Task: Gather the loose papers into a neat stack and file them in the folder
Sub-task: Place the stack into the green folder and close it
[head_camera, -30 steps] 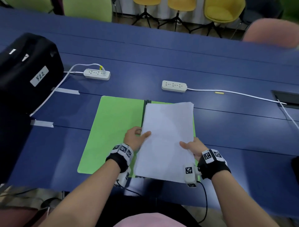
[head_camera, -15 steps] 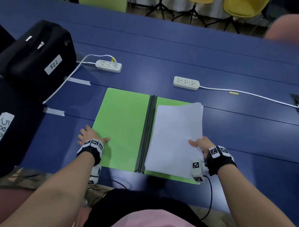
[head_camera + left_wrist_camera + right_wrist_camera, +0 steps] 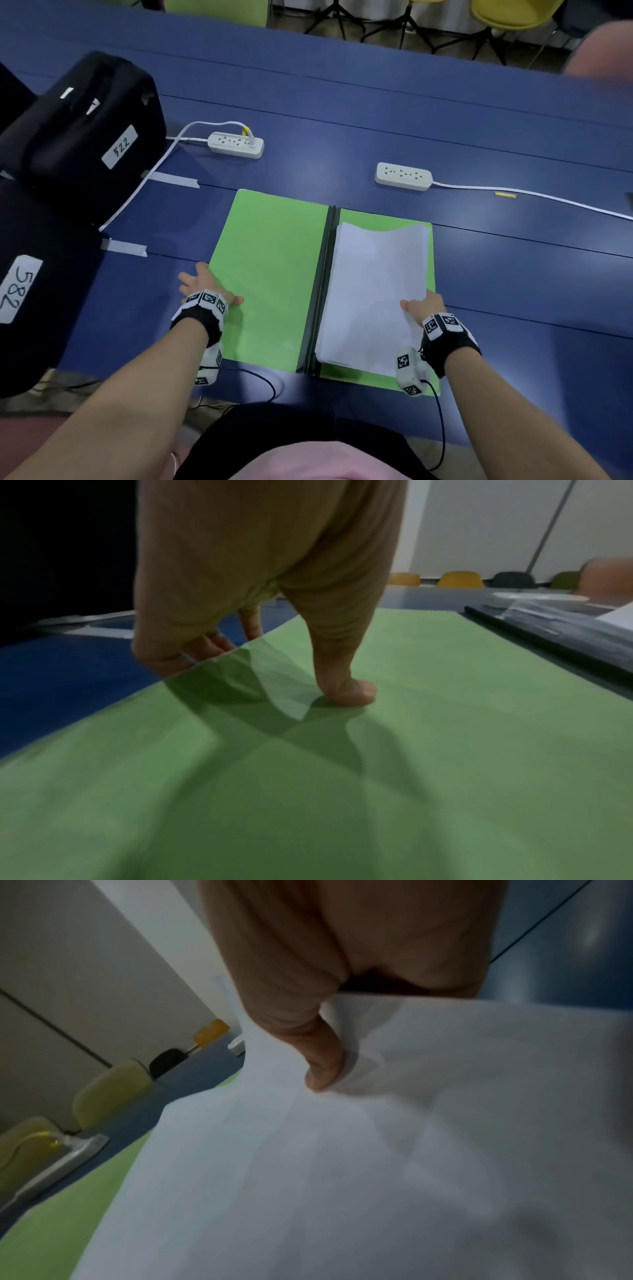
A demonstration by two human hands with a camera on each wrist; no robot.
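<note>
Left hand (image 3: 205,286) pinching, thumb on top, fingers (image 3: 219,642) under; right hand (image 3: 423,306) pinching likewise.

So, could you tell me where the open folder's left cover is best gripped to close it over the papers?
Grip the left cover at its outer long edge, coming from the left: it is free, opposite the black spine, and the left hand already pinches it there.
</note>
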